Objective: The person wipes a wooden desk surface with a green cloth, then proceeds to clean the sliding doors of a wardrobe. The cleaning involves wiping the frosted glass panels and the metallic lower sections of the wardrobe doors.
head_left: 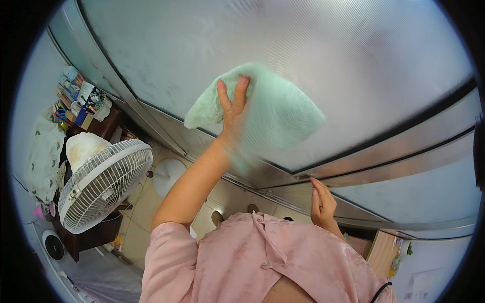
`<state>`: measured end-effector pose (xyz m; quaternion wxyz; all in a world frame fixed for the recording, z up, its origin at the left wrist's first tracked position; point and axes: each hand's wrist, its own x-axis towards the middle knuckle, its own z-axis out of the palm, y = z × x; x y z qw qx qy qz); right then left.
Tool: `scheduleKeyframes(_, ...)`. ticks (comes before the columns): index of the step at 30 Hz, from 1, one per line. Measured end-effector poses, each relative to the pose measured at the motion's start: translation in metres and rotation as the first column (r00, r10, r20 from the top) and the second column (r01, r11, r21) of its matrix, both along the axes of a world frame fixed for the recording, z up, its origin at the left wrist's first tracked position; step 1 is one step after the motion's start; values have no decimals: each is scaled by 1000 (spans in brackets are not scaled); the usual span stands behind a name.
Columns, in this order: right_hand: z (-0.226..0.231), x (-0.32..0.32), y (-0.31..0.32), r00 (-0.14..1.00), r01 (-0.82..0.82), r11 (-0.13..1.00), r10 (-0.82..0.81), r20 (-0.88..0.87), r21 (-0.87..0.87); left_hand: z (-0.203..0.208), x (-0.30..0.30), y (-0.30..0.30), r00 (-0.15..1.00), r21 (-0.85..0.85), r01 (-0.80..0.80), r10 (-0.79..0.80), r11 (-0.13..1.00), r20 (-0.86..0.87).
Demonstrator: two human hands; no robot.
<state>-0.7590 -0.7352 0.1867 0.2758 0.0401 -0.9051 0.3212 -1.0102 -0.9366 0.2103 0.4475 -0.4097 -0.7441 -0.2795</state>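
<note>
A pale green cloth (283, 116) is spread against the large frosted glass panel (353, 55). My left hand (233, 108) is on the cloth, two of its fingertips showing on top while a blurred fold covers the rest. The cloth's right part is smeared by motion. Lower on the right, my right hand (323, 204) is held close to the metal door frame (364, 161). Its fingers are loosely bent, the thumb a little apart, and nothing shows in them. Whether the fingertips touch the frame, I cannot tell. A small latch-like fitting (303, 177) sits just left of them.
A white fan (103, 184) stands at the left, its round base (169, 177) on the tiled floor (136, 222). Behind it, a dark cabinet (103, 129) carries a basket (103, 108) of pens and small items. A light wooden surface (382, 252) lies at the lower right.
</note>
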Motion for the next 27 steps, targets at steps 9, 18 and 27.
scheduleKeyframes(9,-82,-4,-34,975,212,770,-127,181,-602,39,-44,-38,975,366,-136,189,921,-114)
scheduleKeyframes(18,-38,2,-21,965,40,631,176,193,-774,44,62,12,600,363,608,-708,706,373)
scheduleKeyframes(27,4,50,-25,988,114,266,-129,81,-957,-1,107,66,379,34,912,-873,408,306)
